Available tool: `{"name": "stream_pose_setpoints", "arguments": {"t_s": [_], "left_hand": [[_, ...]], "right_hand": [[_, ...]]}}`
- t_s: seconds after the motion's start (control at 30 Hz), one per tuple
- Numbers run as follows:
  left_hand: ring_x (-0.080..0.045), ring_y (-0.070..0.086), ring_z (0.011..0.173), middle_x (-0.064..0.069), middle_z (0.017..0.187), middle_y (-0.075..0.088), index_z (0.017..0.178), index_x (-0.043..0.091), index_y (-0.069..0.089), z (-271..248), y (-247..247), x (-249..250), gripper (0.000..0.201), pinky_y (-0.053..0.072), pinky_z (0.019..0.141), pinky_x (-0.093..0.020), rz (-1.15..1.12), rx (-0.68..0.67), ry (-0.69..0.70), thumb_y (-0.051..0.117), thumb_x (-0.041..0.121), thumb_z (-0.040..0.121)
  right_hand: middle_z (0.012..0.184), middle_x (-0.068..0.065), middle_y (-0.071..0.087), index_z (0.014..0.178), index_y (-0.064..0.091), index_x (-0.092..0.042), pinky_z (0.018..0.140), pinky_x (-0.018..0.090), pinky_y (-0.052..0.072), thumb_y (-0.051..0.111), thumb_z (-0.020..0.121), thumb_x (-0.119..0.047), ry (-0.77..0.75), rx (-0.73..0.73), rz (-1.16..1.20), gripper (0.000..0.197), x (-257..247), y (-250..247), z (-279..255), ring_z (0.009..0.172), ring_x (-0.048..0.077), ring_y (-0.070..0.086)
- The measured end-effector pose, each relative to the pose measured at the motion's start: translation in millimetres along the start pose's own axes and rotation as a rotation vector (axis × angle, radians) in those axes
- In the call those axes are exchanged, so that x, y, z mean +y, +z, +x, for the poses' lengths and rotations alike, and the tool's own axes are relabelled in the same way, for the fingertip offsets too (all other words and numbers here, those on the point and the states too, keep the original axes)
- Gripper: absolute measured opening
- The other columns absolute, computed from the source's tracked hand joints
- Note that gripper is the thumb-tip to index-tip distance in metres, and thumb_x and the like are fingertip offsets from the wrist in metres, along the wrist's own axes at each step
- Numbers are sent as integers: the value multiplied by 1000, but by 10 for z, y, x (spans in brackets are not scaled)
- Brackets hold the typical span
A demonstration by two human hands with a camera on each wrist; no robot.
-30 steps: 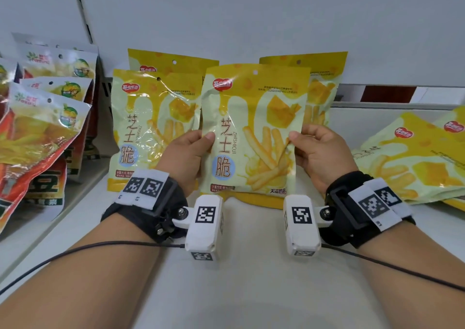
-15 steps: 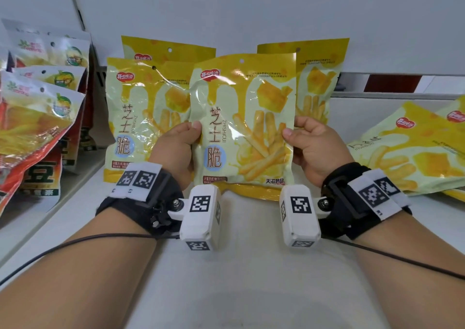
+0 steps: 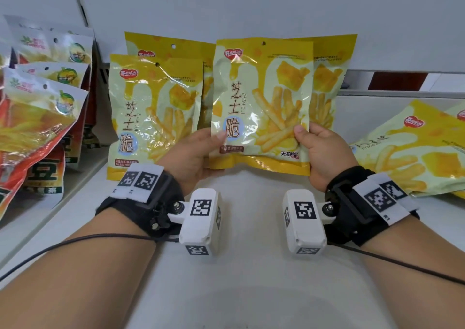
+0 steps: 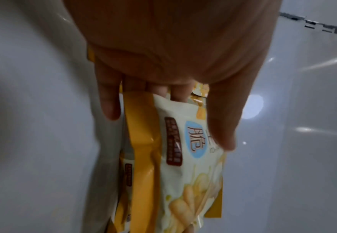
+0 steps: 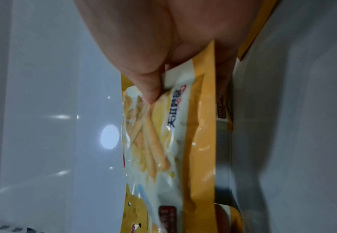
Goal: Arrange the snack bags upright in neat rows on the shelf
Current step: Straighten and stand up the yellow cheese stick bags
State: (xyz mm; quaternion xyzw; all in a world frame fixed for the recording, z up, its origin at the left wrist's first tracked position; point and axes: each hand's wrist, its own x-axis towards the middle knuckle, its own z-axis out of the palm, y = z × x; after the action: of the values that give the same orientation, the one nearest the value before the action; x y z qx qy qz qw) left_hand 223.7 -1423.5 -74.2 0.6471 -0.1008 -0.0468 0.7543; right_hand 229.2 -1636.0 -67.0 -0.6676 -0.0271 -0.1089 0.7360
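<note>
Two hands pinch one yellow snack bag (image 3: 261, 107) upright at centre frame, its bottom edge touching the white shelf (image 3: 251, 265). Left hand (image 3: 193, 157) grips its lower left edge, right hand (image 3: 324, 152) its lower right, thumbs in front.

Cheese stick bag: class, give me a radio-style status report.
Left hand and right hand grip cheese stick bag upright. Standing bag directly behind. Flat bags lie right.

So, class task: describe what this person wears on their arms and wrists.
Bare forearms, no sleeves. Each wrist carries a black strap with white square-code tags, plus a white boxy camera bearing black code squares. Thin black cables trail back from both wrists.
</note>
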Motion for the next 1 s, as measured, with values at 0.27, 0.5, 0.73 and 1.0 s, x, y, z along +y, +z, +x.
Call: {"name": "stream_pose_setpoints", "arguments": {"t_s": [0.27,0.5,0.73,1.0], "left_hand": [[-12,71,67,2,96,70,103,24,59,41,-8,-31,19,56,54,-22,17,32,33,53,8,93],[-12,69,57,6,82,74,104,24,58,36,5,-14,20,51,44,-18,12,16,65,53,8,93],[-13,70,72,7,89,74,109,26,58,56,-35,-24,24,56,55,-22,28,85,112,54,9,93],[-19,63,98,0,103,69,114,23,58,49,1,23,28,56,75,-28,-52,122,161,58,10,89]], "right_hand": [[84,0,69,101,57,-23,51,24,53,61,82,1,114,-278,39,30,-11,-2,-69,65,15,69],[84,4,63,100,52,-23,42,18,41,48,85,17,97,-288,-37,43,-74,9,-83,53,11,65],[87,0,64,107,51,-24,54,24,42,62,81,4,119,-133,-83,40,-37,-13,-54,67,12,61],[87,-6,60,101,54,-27,68,26,44,75,62,-30,71,-235,-46,45,-114,69,-156,81,12,59]]}}
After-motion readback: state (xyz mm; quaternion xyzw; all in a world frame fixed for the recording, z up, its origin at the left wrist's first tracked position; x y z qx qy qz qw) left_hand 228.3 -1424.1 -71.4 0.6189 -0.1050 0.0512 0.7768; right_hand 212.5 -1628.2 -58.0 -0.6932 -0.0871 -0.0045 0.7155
